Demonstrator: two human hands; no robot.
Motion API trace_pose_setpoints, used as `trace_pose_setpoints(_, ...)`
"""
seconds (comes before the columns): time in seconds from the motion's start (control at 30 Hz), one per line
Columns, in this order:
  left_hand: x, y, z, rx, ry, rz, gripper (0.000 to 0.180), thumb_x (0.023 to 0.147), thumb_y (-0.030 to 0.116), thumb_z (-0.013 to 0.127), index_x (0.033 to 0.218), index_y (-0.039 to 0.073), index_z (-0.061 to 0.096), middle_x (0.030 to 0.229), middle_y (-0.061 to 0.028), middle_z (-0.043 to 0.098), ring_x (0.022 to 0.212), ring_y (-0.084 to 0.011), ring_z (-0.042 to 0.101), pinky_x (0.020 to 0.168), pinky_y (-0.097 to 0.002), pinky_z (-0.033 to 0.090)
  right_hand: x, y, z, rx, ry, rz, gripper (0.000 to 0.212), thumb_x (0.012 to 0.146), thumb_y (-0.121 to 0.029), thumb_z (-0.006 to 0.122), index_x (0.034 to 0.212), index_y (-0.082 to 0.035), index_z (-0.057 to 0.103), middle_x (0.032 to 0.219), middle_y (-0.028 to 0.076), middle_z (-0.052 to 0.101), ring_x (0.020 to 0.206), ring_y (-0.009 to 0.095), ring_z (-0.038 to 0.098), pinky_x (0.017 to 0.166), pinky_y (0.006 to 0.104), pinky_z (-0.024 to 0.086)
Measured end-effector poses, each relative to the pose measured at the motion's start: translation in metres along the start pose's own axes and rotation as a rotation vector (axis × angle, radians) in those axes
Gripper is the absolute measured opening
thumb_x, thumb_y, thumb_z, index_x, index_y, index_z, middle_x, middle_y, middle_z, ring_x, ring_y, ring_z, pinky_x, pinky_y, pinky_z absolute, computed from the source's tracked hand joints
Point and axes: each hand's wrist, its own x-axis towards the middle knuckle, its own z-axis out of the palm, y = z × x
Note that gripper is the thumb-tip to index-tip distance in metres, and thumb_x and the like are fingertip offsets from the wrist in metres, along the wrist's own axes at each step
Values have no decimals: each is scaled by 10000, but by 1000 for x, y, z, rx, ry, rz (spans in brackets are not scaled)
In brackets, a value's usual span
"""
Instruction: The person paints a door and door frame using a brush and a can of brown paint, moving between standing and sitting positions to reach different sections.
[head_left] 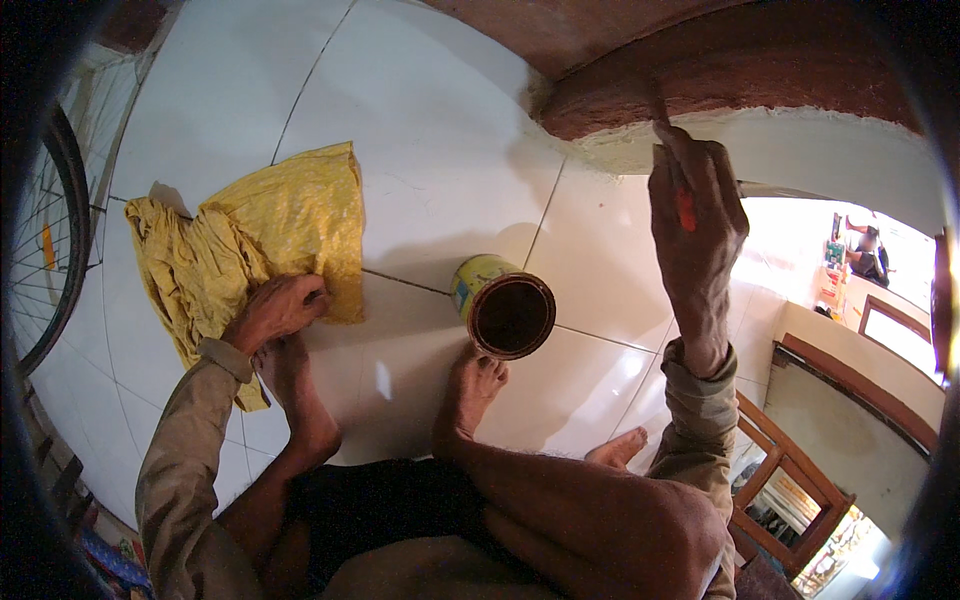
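The right hand's grip is closed on a paintbrush, in the head view; the right hand is raised at the upper right, with an orange-red part of the handle showing between its fingers. The brush's thin, dark far end reaches the edge of a reddish-brown painted band, just above a strip of off-white wall; the bristles blend into the brown, so their exact contact is hard to tell. The left hand rests on a crumpled yellow sack, its fingers curled downward; whether it pinches the material cannot be told. The sack lies spread on the pale tiled floor, bunched into folds on its left side and flatter on its right. Between the two hands, nearer the middle of the floor, a yellow-green paint can stands upright with its top uncovered, its rim stained brown and its inside dark; the level of the paint cannot be made out. A bare foot is just beside the can, and another foot is near the sack. A bicycle wheel stands at the far left, and a brown wooden frame is at the lower right.
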Motion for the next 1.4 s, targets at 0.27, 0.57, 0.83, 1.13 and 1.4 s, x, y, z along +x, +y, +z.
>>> trace_pose_setpoints(0.27,-5,4,-4,12,-29,-38,266,923,286,617,975,25,605,876,-227,642,846,-431,630,742,-492,481,19,-9,-41,-27,146,-148,330,815,71,720,1126,-40,708,964,119,695,807,198,676,663,327,547)
trace_pose_setpoints(0.57,-10,7,-2,17,80,12,280,895,322,632,979,56,641,900,-223,657,870,-427,633,756,-484,485,-17,-2,-69,141,317,202,300,997,-121,517,1173,107,600,1071,207,695,990,266,691,833,364,574)
trace_pose_setpoints(0.83,1,0,2,-9,-43,-47,279,891,310,614,988,49,631,921,-224,663,860,-429,632,756,-487,489,-111,13,36,1581,221,1193,426,995,-267,512,1330,-5,539,1215,147,656,1087,253,648,881,404,531)
trace_pose_setpoints(1.13,1,3,-3,94,17,35,263,877,282,628,983,42,649,846,-214,674,811,-402,655,718,-467,497,-116,39,80,1749,-205,1326,384,986,-236,529,1292,-6,551,1119,65,659,976,153,634,779,295,508)
trace_pose_setpoints(1.4,1,20,-6,142,-42,5,258,898,260,607,988,23,657,860,-217,680,818,-400,654,734,-452,496,-109,53,100,1762,-277,1333,187,926,-141,576,1059,-9,582,767,-24,447,603,64,422,470,226,324)
